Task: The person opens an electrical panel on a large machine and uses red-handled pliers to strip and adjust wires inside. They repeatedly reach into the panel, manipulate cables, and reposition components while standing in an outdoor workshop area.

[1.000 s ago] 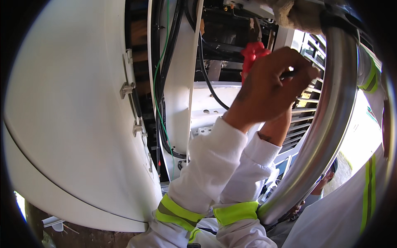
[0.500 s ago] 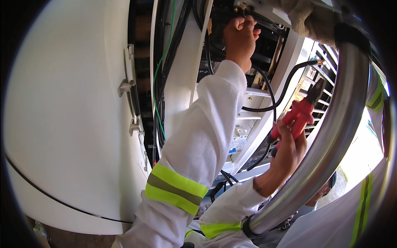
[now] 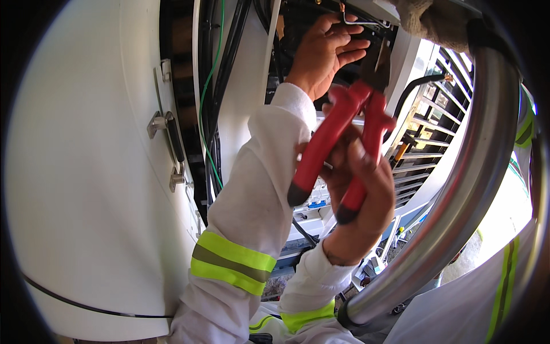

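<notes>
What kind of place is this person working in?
Probably an electrical service spot: an open white cabinet full of black cables. The left hand reaches inside, the right hand holds red-handled pliers, and a grey conduit curves past.

Open white cabinet (image 3: 246, 103) carries the fittings. Black cables (image 3: 226, 63) and a green wire (image 3: 207, 114) run down its inner frame. White door (image 3: 86, 172) stands open, with metal hinges (image 3: 163, 123) fixed at its edge.
</notes>
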A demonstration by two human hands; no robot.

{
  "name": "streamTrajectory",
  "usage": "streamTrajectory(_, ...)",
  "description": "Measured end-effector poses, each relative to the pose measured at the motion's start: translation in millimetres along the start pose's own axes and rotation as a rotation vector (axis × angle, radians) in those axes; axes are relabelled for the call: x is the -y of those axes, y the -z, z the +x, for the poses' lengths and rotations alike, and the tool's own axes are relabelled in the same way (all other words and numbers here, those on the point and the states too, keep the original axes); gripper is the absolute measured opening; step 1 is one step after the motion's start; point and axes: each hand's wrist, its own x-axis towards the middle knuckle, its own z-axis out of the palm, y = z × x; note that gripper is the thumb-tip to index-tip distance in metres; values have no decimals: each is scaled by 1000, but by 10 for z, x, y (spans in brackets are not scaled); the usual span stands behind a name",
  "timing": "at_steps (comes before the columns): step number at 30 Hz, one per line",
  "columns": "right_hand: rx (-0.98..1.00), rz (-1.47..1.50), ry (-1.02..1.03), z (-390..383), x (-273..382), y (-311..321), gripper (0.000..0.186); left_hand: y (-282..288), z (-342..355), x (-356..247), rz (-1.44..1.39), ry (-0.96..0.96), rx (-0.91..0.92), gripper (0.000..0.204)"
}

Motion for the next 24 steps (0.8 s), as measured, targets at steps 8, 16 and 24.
streamTrajectory(8,174,187,-43,562,-87,-317,31,13,54,-23,91,-41,19,23)
streamTrajectory(16,-45,124,111,797,-358,-631,35,1,110,5,99,-51,-4,23)
streamTrajectory(24,-105,41,165,882,-389,-720,37,-15,108,-14,92,-55,2,23)
